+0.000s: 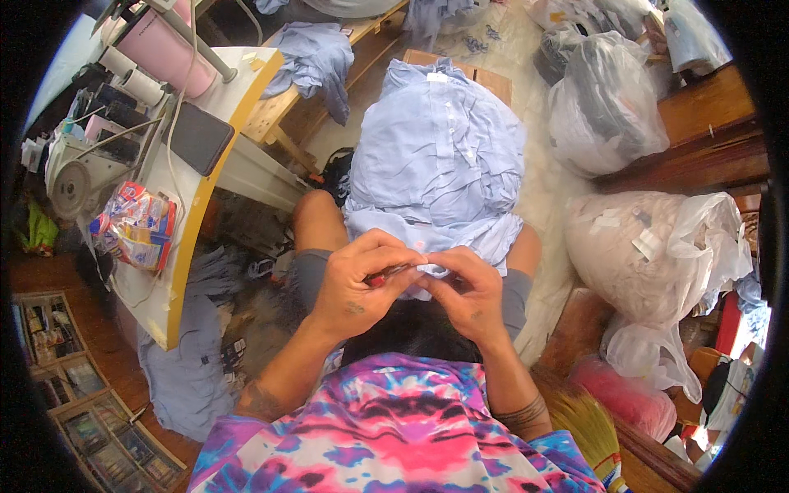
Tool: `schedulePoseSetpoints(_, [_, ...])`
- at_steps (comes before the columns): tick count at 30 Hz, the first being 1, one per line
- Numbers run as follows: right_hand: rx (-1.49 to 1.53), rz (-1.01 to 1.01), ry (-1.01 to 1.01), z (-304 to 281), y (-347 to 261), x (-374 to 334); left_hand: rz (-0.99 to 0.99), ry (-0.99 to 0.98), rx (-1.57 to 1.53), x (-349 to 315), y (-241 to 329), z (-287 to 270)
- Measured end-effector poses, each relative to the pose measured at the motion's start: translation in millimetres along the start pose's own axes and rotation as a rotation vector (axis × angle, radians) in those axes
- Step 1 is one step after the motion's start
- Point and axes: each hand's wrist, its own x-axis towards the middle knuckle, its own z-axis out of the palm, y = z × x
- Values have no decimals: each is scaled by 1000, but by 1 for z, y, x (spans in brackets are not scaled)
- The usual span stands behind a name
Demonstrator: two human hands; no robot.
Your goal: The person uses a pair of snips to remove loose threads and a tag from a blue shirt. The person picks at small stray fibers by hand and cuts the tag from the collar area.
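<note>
My left hand point(368, 278) is closed around a small red-handled tool point(377, 280), whose tip is hidden by my fingers. Close beside it, my right hand point(468, 289) is pinched, thumb against fingers, and its fingertips meet those of the left. Whatever lies between the fingertips is too small and covered to make out. Just beyond both hands, a heap of light blue shirts point(436, 156) spreads over and past my knees, with a collar and a white label at its far end. The heap's near edge comes right up to my fingers.
On the left, a yellow-edged white table point(251, 70) bears a phone point(200, 138), thread spools point(141, 87), a pink tumbler point(164, 53) and a colourful plastic packet point(136, 226). Blue cloth point(185, 370) lies below it. Stuffed plastic bags point(608, 107) line the right side, near a broom point(585, 423).
</note>
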Motion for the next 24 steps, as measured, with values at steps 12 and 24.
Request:
schedulePoseSetpoints(12, [-264,-314,295,4,-4,0,-38,-99,190,-12,60,-14])
schedulePoseSetpoints(24, [-215,-336,358,11,-5,-4,-21,-49,220,-11,67,-11])
